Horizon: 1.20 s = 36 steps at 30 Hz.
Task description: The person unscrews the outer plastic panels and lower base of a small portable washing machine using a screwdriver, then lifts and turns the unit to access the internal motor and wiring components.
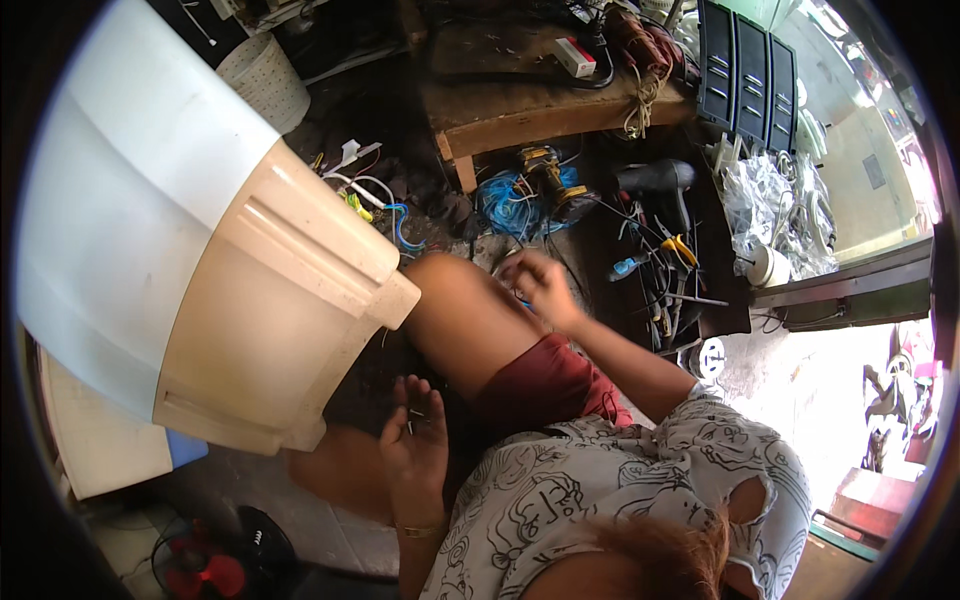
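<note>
My left hand (415,440) is palm up beside the lower corner of a large beige and pale blue plastic housing (270,280). Its fingers are loosely curled, with a small thin metal piece (416,421) in them. My right hand (540,285) is over my bare knee, blurred, with its fingers curled round something I cannot make out; a bit of blue shows just below it. The housing fills the left of the view and reaches close to my knee.
Wooden bench (520,127) at the back; cordless drill (550,180) on blue cord among wires; dark tray of tools (715,310) and hairdryer (650,178) at right; bagged parts (770,210); white bucket (262,82); black-and-red fan (205,565) at lower left.
</note>
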Each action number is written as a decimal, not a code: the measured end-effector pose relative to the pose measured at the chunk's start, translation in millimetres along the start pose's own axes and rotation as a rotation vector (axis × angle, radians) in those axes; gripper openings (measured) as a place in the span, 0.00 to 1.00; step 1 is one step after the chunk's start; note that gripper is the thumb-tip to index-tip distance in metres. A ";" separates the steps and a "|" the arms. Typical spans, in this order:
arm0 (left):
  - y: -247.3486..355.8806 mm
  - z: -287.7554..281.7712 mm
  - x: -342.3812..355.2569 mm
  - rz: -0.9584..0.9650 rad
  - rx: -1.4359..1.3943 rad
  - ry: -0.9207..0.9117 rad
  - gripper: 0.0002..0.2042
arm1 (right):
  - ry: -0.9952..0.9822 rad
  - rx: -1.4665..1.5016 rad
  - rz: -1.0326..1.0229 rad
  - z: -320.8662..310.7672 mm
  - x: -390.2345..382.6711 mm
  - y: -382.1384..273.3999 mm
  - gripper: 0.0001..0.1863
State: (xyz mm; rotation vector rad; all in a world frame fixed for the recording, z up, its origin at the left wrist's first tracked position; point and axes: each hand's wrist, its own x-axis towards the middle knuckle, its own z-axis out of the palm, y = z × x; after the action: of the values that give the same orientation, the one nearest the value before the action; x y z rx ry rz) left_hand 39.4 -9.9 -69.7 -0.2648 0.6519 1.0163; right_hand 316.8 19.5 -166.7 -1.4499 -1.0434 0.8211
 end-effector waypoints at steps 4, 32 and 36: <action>26.2 -28.6 -8.6 0.077 -0.057 -0.069 0.14 | 0.039 -0.776 0.218 -58.6 -12.1 154.0 0.10; 77.4 -21.9 83.5 0.383 0.606 -0.343 0.11 | -0.198 -0.873 0.387 -57.4 -113.9 203.3 0.14; 82.9 -16.0 82.8 0.376 0.642 -0.351 0.12 | -0.245 -0.879 0.251 -47.1 -133.4 214.9 0.19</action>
State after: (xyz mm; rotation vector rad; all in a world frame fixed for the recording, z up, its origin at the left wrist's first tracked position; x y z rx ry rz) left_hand -7.6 82.9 -125.9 0.6065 0.6829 1.1177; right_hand 344.4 -120.7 -380.6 -2.2922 -1.5362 0.7564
